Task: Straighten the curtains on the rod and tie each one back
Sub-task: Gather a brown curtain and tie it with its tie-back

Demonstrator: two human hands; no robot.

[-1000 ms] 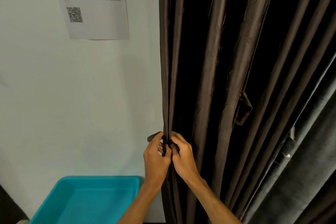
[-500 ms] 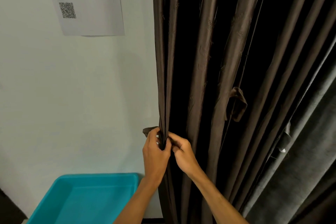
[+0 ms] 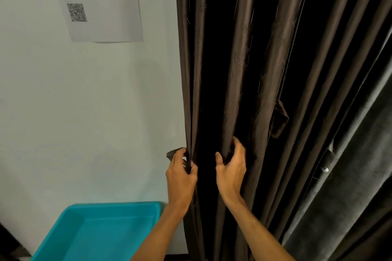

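Observation:
A dark brown curtain (image 3: 275, 48) hangs in long vertical folds against a white wall. My left hand (image 3: 181, 176) grips its left edge, where a short brown tieback strip (image 3: 174, 152) sticks out past my fingers. My right hand (image 3: 231, 167) curls its fingers round the neighbouring fold a little to the right. A second brown tieback loop (image 3: 280, 118) dangles from a fold further right. A grey curtain (image 3: 350, 176) hangs at the far right.
A turquoise plastic tub (image 3: 99, 231) stands on the floor below left of the curtain. A printed sheet with a QR code (image 3: 97, 2) is stuck to the white wall (image 3: 84, 112) above it.
My right hand has left the curtain's edge beside my left hand and moved right and up onto the neighbouring fold. My left hand stays on the edge.

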